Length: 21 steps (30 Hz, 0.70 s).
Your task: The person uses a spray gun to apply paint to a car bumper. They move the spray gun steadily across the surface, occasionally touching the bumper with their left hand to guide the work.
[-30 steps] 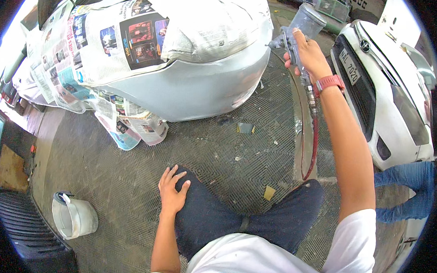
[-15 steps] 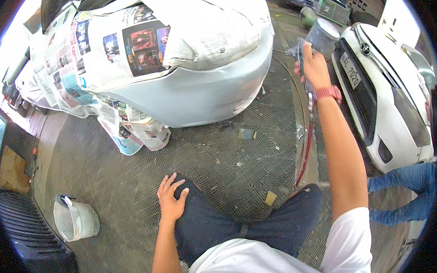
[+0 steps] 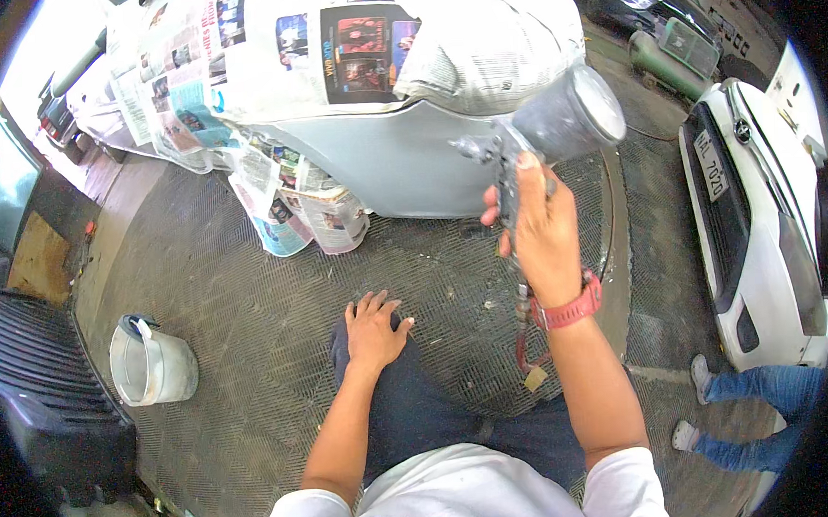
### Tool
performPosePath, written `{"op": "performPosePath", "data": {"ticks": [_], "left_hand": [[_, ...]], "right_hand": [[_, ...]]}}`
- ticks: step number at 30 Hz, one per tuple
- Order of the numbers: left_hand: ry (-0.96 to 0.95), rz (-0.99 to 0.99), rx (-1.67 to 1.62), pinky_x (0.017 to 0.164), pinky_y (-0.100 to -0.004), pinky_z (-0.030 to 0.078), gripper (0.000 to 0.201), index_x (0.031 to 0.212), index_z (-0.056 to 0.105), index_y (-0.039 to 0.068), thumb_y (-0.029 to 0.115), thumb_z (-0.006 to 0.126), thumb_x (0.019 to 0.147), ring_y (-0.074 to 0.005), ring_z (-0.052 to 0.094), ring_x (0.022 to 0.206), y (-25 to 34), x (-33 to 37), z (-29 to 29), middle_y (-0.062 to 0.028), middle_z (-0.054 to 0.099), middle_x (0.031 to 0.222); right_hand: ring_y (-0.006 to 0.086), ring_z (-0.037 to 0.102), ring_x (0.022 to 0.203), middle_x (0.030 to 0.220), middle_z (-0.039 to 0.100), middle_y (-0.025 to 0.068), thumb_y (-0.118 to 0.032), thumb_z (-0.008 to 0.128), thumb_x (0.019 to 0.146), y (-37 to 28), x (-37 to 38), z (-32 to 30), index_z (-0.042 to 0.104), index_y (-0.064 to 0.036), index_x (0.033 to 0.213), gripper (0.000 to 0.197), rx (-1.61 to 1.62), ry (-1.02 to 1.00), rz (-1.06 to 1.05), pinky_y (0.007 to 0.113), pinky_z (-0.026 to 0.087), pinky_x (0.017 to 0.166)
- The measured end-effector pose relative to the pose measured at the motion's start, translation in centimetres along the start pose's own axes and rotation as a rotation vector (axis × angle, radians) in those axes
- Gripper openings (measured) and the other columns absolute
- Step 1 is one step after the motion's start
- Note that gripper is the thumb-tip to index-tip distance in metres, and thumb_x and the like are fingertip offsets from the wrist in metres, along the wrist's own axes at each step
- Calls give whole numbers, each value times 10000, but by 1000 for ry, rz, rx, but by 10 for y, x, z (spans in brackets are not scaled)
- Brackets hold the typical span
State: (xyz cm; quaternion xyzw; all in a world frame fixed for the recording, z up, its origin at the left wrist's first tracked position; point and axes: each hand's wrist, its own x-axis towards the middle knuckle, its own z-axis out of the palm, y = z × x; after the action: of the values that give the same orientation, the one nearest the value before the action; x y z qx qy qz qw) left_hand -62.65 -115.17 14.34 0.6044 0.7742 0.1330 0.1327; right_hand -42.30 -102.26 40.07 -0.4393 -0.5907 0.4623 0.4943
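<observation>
My right hand [image 3: 544,220] is wrapped round the handle of a paint spray gun [image 3: 499,153], in front of me and to the right. The gun's grey, cloudy cup [image 3: 565,113] tilts to the right, and its nozzle points left toward a smooth grey car bumper [image 3: 391,162]. Between nozzle and bumper I cannot judge the distance. A red hose [image 3: 527,346] hangs from the handle and runs partly behind my forearm. With fingers spread, my left hand [image 3: 377,332] lies on my left knee and holds nothing. Newspaper [image 3: 474,57] masks the car body above the bumper and the wheel area.
A whitish bucket [image 3: 165,366] stands on the ridged floor at left, near a black ribbed object [image 3: 45,367]. On the right is a white car [image 3: 755,244], with a person's jeans-clad legs [image 3: 761,387] close by. A green tank [image 3: 660,68] stands at the far right.
My right hand has brought the spray gun left and nearer to me, from beside the bumper's right end to in front of it. My left hand stays on the knee. The view has shifted.
</observation>
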Motion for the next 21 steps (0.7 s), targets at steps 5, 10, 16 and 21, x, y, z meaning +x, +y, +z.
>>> {"op": "performPosePath", "data": {"ticks": [5,10,16,21], "left_hand": [[15,-12,-65,1328,-599,243,533,1418,745,159,484,757,996,-318,448,1578,-15,-2,-4,-102,609,1614],[78,-7,-116,1296,-582,292,501,1357,778,150,483,769,981,-315,505,1528,-27,-3,-6,-101,656,1558],[47,-33,-166,1301,-568,287,496,1351,778,136,471,764,986,-298,504,1528,-39,2,-9,-102,662,1550],[70,-15,-173,1293,-571,303,500,1346,777,127,477,760,989,-298,510,1522,-48,5,-3,-100,660,1555]], "right_hand": [[146,711,677,863,712,101,-475,463,1190,-18,26,62,685,36,1183,558,20,-157,1,278,503,430],[168,720,642,827,725,105,-515,501,1153,-32,42,120,722,41,1148,598,-29,-239,-24,320,536,464],[237,773,670,825,762,156,-492,491,1150,-49,49,159,723,77,1075,619,122,-324,-56,357,545,450],[175,750,706,855,755,107,-551,493,1159,-53,53,124,696,-18,1163,570,-11,-238,-23,294,491,444]]}}
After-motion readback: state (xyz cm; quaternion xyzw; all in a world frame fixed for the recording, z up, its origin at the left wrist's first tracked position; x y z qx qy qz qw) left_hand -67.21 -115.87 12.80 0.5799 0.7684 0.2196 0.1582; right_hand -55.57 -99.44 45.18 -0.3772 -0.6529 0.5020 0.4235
